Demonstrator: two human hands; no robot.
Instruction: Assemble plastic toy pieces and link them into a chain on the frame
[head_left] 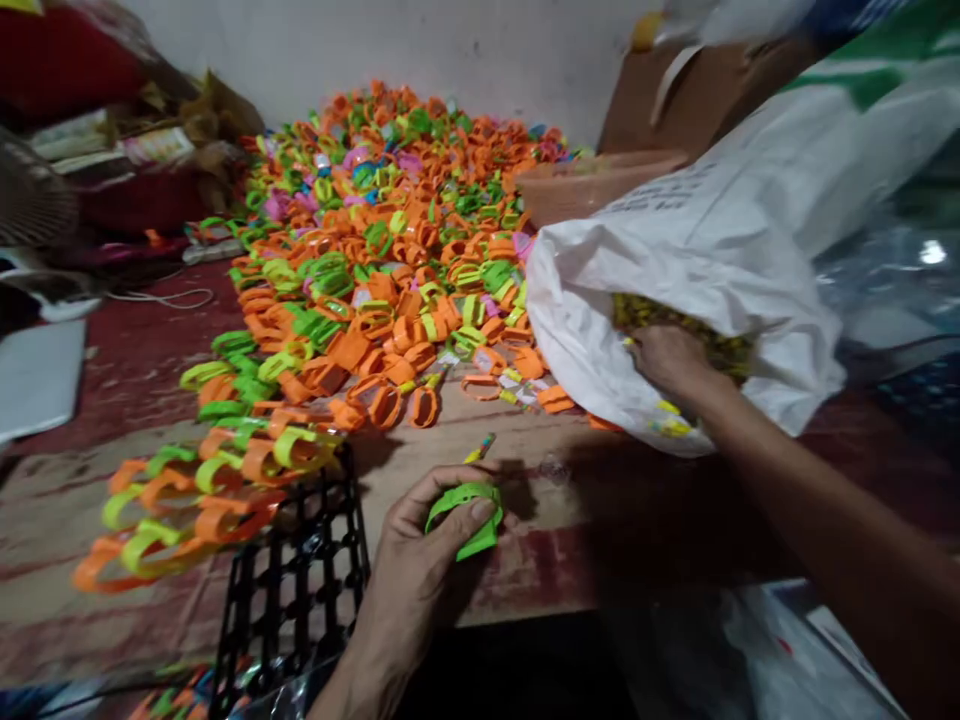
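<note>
My left hand [424, 555] grips a green plastic band [466, 515] between thumb and fingers, low in the middle, just above a sheet of brown cardboard [465, 435]. My right hand [667, 358] reaches into the mouth of a white sack [720, 260] at the right, its fingers down among small yellow pieces [694, 335]; what they hold is hidden. A large heap of orange and green bands [375, 250] spreads over the floor ahead of both hands.
A black plastic grid crate [292, 585] sits beside my left wrist, with linked orange and green bands [195, 490] lying over it. A pink basin [592, 185] and a cardboard box [675, 95] stand behind the sack. Clutter and a white cable [161, 297] lie at left.
</note>
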